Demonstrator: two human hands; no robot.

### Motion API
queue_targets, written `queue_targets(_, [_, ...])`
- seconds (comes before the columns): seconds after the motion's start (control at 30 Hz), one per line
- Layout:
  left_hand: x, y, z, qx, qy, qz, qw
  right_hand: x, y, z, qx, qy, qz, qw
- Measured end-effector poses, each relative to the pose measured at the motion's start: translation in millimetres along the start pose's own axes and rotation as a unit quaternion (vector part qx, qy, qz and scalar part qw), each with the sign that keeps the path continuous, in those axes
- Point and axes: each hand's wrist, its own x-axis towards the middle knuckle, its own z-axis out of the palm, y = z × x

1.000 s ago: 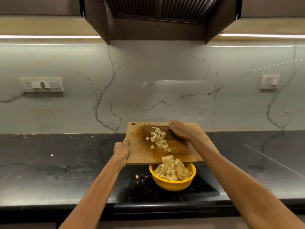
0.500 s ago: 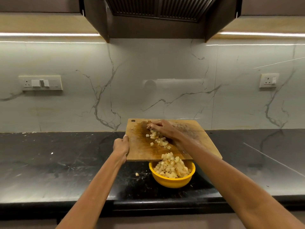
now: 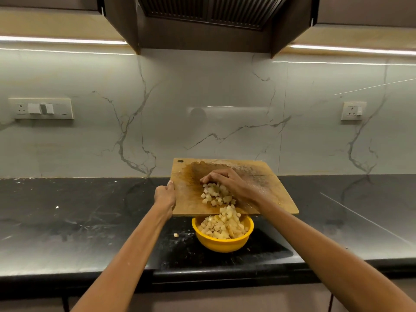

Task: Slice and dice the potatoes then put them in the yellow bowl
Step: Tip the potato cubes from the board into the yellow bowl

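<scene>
The left hand grips the left edge of the wooden cutting board, fingers curled round it, and holds the board tilted so its near edge hangs over the yellow bowl. The right hand lies on the board with fingers bent like a rake behind a heap of potato cubes, touching them but not clasping any. The bowl stands on the black counter near its front edge and is already heaped with cubes, some just at the board's lip above it. One stray cube lies on the counter just left of the bowl.

The cubes are small, light and firm, and look wet and starchy, so they likely cling to the damp wood and then slide off in clumps. Pushing them as a group suits them better than pinching. The board is stiff and probably heavy for one hand; its side edge is the sensible hold. With the bowl so full, more cubes could tumble over the rim.
</scene>
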Motion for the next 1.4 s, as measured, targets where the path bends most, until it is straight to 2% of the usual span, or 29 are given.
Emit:
queue_targets(0.1, [-1.6,3.8,1.5,-0.004,0.003,0.003,1.0,0.7,-1.3,-0.7,-0.018,-0.002,0.011,1.0])
queue_targets(0.3, [1.2,-2.8,-3.3,-0.003,0.023,-0.01,1.0,-22.8,0.3,5.1,0.026,-0.034,0.002,0.999])
queue_targets(0.47, [4.1,-6.1,-5.1,-0.008,0.027,0.001,1.0,-21.0,1.1,1.3,0.065,0.045,0.01,0.997])
queue_targets(0.53, [2.9,-3.6,-4.7,-0.014,0.029,0.011,0.999,-21.6,0.4,0.9,0.079,0.04,0.019,0.996])
queue_targets(0.67, [0.6,-0.4,-2.5,-0.014,0.032,0.023,0.999,-25.8,-3.6,7.4,-0.009,0.01,0.002,1.0])
queue_targets(0.8, [0.4,-6.0,-0.7,-0.016,0.042,0.021,0.999,-38.9,-1.3,9.2,-0.023,-0.012,-0.014,1.0])
queue_targets(1.0, [-0.2,-4.5,-2.0,-0.019,0.036,0.021,0.999,-38.8,-9.6,2.0,0.132,0.005,0.009,0.991])
queue_targets(1.1, [-0.5,-2.0,-2.7,-0.01,0.032,0.022,0.999,-29.1,-19.6,7.3,0.103,-0.014,0.025,0.994])
queue_targets(1.23, [1.1,-1.7,-3.4,-0.008,0.029,0.019,0.999,-32.8,-19.7,21.4,-0.021,-0.049,-0.002,0.999])
queue_targets(1.4, [1.0,-6.0,-5.1,-0.006,0.038,0.013,0.999,-50.9,-13.9,14.7,0.055,-0.036,-0.031,0.997])
